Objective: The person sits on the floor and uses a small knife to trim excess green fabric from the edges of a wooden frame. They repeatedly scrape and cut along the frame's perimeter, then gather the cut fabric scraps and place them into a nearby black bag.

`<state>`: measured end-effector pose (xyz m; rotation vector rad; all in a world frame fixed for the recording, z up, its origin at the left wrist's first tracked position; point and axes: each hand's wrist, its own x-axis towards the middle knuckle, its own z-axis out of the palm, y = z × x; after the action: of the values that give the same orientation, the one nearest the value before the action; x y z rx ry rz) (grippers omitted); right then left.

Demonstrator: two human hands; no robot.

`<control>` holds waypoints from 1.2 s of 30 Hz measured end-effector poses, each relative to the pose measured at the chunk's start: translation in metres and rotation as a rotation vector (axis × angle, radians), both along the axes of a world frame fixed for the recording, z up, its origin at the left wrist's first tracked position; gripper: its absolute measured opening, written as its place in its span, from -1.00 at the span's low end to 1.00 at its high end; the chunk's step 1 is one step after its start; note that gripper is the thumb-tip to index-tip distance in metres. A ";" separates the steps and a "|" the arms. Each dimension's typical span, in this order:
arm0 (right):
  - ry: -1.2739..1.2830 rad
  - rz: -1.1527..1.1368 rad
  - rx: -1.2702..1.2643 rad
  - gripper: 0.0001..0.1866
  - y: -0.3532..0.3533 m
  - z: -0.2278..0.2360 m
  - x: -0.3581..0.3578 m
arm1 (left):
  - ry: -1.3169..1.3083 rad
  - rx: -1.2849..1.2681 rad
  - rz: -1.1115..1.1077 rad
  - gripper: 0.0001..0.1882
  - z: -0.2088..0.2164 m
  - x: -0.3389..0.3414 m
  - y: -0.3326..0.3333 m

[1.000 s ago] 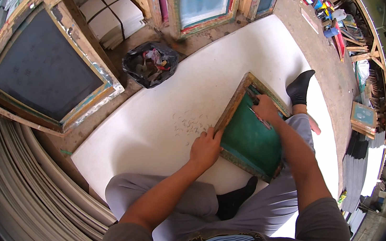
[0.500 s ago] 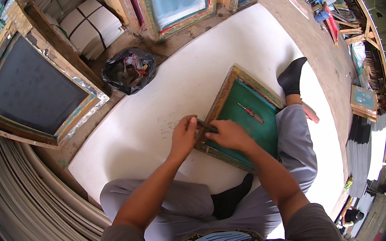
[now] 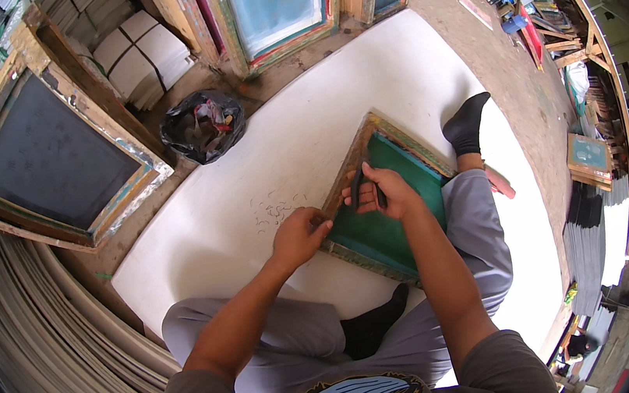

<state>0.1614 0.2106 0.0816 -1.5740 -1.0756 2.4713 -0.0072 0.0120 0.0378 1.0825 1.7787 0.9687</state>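
Note:
A wooden screen-printing frame with green mesh lies tilted across the white sheet in front of me. Over the mesh, my right hand holds dark-handled pliers, the handles spread across the palm; their jaws are hard to make out. My left hand is at the frame's left corner, its thumb and curled fingers closed on the edge. Bent staples are scattered on the sheet beyond that hand. The screwdriver seen earlier on the mesh is hidden now.
A white sheet covers the floor under my legs. A black plastic bag of scraps stands at its far left edge. Larger framed screens lean at left and back. Stacked boards curve along the left; clutter lines the right.
My right hand has lifted the pliers off the frame's left corner and turned partly palm-up over the mesh. My left hand has dropped slightly nearer. The view has shifted a little.

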 end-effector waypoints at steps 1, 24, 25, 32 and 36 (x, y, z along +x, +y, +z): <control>0.024 -0.034 -0.009 -0.50 0.006 -0.004 0.001 | 0.032 -0.006 -0.041 -0.71 0.002 0.004 -0.001; -0.104 -0.105 0.083 -0.88 0.034 -0.041 -0.004 | 0.499 0.115 0.003 -0.68 -0.007 0.038 -0.007; -0.131 -0.085 0.138 -0.87 0.032 -0.038 -0.005 | 0.523 0.101 0.022 -0.66 -0.008 0.042 -0.007; -0.191 -0.024 0.394 -0.84 0.024 -0.047 -0.007 | 0.555 0.222 0.140 -0.63 -0.028 0.055 -0.010; -0.393 0.117 0.856 -0.85 0.019 -0.071 -0.006 | 0.547 0.207 0.186 -0.64 -0.027 0.060 -0.005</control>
<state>0.1552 0.2296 0.0102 -1.6921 -1.9528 1.3759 0.0533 0.0074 0.0111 1.4319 2.2883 1.0525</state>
